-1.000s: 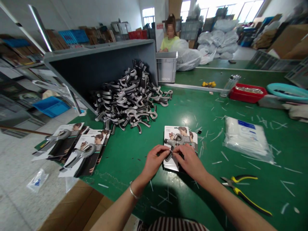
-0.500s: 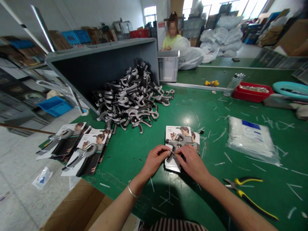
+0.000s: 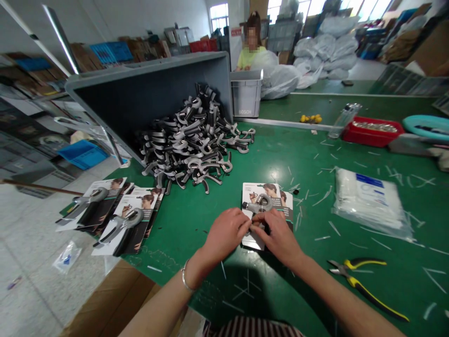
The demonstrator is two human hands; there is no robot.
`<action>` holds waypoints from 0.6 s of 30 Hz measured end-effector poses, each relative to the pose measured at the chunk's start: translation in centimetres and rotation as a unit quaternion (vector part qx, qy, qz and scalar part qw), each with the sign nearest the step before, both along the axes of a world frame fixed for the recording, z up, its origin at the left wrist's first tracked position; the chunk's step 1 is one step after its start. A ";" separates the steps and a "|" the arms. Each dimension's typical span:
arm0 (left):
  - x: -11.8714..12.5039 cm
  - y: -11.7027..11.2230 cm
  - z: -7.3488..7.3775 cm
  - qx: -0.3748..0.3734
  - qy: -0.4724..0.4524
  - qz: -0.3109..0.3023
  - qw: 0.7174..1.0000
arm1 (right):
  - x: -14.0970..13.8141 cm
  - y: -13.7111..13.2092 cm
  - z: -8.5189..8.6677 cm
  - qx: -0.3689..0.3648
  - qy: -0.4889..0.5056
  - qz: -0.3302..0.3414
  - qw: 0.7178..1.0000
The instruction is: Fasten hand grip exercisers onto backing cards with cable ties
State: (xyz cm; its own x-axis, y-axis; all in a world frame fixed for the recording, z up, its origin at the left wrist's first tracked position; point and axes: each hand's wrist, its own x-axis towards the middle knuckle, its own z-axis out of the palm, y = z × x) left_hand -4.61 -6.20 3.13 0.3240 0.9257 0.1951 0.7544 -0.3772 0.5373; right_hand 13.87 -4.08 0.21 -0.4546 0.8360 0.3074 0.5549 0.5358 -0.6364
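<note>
In front of me a grey and black hand grip strengthener [image 3: 264, 202] lies on a printed backing card [image 3: 250, 189], with more cards beneath. My left hand [image 3: 228, 234] is closed over the grip's lower handles, its fingertips pinching a thin white cable tie, mostly hidden by the fingers. From the other side my right hand [image 3: 278, 234] meets it, thumb and forefinger pinched at the same tie. Diagonal cutters [image 3: 351, 274] with yellow and black handles lie splayed to the right. A clear bag of white cable ties [image 3: 368, 201] rests beyond them.
A tipped grey crate [image 3: 147, 68] spills a heap of hand grips [image 3: 192, 145] onto the green table. Carded grips [image 3: 122, 224] overlap at the left edge. Cut tie scraps litter the right side. A red tray [image 3: 373, 133] stands farther back; a person [image 3: 250, 51] sits beyond the grey bin [image 3: 245, 96].
My left hand has turned over, its back now covering more of the grip's handles. The right hand stays nearly in place, fingertips still meeting the left. The view has shifted slightly.
</note>
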 end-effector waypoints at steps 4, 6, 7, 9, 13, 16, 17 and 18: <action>0.8 -0.3 0.4 0.110 0.092 -0.008 0.990 | -0.1 -0.2 0.0 0.020 0.012 0.000 1.000; 1.1 -0.6 0.0 0.129 0.051 0.006 0.990 | 0.1 -0.3 -0.4 0.027 0.020 -0.006 0.999; 1.1 -0.8 -0.2 0.126 0.023 0.013 0.992 | 0.3 -0.4 -0.7 0.026 0.024 -0.011 0.999; 1.1 -1.3 -1.0 0.104 -0.027 0.021 0.994 | 0.7 -0.5 -1.1 0.017 0.040 -0.018 0.999; 1.0 -2.1 -3.2 0.066 -0.061 0.056 0.994 | 1.2 -0.3 -1.5 -0.011 0.098 -0.002 0.995; 1.0 -2.1 -4.9 0.063 -0.051 0.099 0.992 | 0.8 0.1 -1.5 -0.028 0.118 0.043 0.992; 1.0 -2.1 -5.3 0.061 -0.052 0.109 0.991 | 0.6 0.2 -1.4 -0.028 0.123 0.054 0.990; 1.0 -2.0 -5.5 0.056 -0.056 0.118 0.990 | 0.5 0.2 -1.4 -0.026 0.128 0.062 0.990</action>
